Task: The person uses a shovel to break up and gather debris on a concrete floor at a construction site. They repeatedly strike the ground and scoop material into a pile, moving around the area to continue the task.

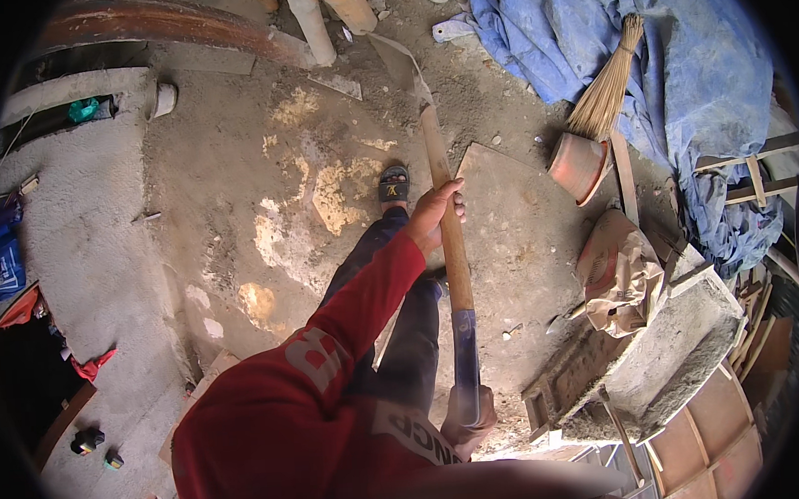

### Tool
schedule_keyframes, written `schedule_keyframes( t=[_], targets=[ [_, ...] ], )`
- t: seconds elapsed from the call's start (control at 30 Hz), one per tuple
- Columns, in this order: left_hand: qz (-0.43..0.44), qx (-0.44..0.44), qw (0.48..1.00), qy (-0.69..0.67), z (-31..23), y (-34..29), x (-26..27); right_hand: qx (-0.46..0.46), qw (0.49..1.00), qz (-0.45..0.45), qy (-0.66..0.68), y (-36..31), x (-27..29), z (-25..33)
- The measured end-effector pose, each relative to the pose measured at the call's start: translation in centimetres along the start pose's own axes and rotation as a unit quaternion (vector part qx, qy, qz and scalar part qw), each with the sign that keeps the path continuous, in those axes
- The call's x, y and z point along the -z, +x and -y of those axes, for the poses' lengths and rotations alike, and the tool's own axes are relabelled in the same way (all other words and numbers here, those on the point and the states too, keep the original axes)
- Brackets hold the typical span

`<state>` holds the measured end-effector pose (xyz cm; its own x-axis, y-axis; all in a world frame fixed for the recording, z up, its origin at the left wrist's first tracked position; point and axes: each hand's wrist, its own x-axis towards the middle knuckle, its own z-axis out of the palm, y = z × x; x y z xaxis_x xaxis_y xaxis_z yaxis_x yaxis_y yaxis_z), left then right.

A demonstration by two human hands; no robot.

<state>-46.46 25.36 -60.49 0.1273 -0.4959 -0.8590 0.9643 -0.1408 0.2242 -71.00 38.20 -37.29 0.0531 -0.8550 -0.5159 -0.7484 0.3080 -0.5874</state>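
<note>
A long shovel (pixel 454 256) with a wooden shaft runs away from me along the middle of the view. My left hand (pixel 435 216) is wrapped round the shaft about midway. Lower down, close to my body, my right hand (pixel 475 422) grips the dark blue end of the handle; part of this hand is hidden behind it. The grey metal blade (pixel 401 69) lies at the far end, low over the dusty floor, near two pale round posts (pixel 311 26). Whether the blade touches the floor I cannot tell.
On the right stand a cement-crusted wooden trough (pixel 667 363), a crumpled paper sack (pixel 622 275), an orange bucket (pixel 580 168) and a straw broom (pixel 608 84) on a blue tarp (pixel 704 67). A rough plastered ledge (pixel 96 236) lines the left. My sandalled foot (pixel 394 185) is beside the shaft.
</note>
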Motion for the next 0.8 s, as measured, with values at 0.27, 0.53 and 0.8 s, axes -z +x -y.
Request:
schedule_keyframes(
  t=[0.27, 0.53, 0.8],
  targets=[
    [0.028, 0.104, 0.981, 0.163, 12.8, -5.0, -0.4, -0.171, 0.940, -0.227, 0.191, -4.2, 9.1, -13.6],
    [-0.048, 0.219, 0.938, 0.265, 24.3, -4.1, 1.2, -0.335, 0.874, -0.272, 0.224, -1.8, 13.8, -11.2],
    [-0.039, 0.119, 0.896, 0.427, 28.1, -1.9, 8.2, -0.359, 0.828, -0.321, 0.287, -6.0, 9.2, -21.9]
  ],
)
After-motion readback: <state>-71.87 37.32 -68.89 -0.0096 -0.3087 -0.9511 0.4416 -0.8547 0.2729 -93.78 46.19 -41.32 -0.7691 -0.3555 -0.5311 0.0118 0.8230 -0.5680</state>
